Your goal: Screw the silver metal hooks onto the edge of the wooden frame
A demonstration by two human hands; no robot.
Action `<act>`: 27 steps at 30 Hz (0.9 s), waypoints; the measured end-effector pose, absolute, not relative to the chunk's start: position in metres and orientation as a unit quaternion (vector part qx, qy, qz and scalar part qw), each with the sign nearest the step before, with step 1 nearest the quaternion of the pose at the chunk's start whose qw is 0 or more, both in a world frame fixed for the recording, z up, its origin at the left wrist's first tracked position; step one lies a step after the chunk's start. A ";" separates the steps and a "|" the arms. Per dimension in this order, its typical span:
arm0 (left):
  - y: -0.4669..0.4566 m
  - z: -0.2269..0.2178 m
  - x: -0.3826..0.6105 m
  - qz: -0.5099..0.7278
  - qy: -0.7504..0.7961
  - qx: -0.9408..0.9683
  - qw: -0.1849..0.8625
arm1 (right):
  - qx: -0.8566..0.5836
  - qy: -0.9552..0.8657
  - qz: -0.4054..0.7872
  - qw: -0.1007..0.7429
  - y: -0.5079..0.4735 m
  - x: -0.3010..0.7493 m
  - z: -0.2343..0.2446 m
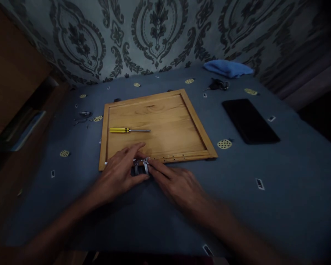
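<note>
A wooden framed panel (165, 117) lies flat on the blue patterned cloth, with small dark holes along its near rail. At that near edge is a small silver metal fitting (146, 166) with two curved arms; its exact kind is unclear. My left hand (118, 167) curves round the fitting from the left, thumb below and fingers above. From the right, my right hand (179, 180) presses its closed fingertips against the same piece. On the panel's left half rests a screwdriver (120, 130) with a yellow and black handle, its shaft pointing right.
A black flat tablet-like slab (249, 121) lies to the right. Behind it are a dark bunched object (219, 84) and a folded blue cloth (227, 69). Small metal parts (84, 115) lie left of the panel. Wooden furniture (13, 66) stands at the left, and a patterned surface rises behind.
</note>
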State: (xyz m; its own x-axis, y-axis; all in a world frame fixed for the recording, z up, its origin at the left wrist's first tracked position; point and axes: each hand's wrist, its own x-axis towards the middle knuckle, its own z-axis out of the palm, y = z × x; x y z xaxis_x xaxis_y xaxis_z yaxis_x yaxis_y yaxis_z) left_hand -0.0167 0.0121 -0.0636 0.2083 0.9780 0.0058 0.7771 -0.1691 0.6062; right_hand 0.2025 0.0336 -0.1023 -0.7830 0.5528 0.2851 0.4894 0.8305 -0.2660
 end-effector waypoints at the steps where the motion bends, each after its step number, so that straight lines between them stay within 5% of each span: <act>1: 0.012 -0.063 -0.016 0.203 0.597 0.736 0.248 | -0.279 -0.940 0.087 0.176 0.034 0.202 -0.102; 14: 0.011 -0.064 -0.018 0.214 0.589 0.735 0.258 | -0.285 -0.942 0.085 0.154 0.033 0.203 -0.101; 27: 0.012 -0.061 -0.016 0.196 0.615 0.713 0.275 | -0.265 -0.933 0.060 0.238 0.030 0.204 -0.102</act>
State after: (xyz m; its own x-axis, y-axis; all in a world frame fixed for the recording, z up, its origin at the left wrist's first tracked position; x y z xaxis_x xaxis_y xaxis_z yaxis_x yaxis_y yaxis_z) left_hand -0.0158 0.0119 -0.0609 0.1669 0.9842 -0.0589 0.7683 -0.0924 0.6334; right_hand 0.2040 0.0297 -0.1022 -0.7464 0.5223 0.4125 0.4649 0.8527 -0.2384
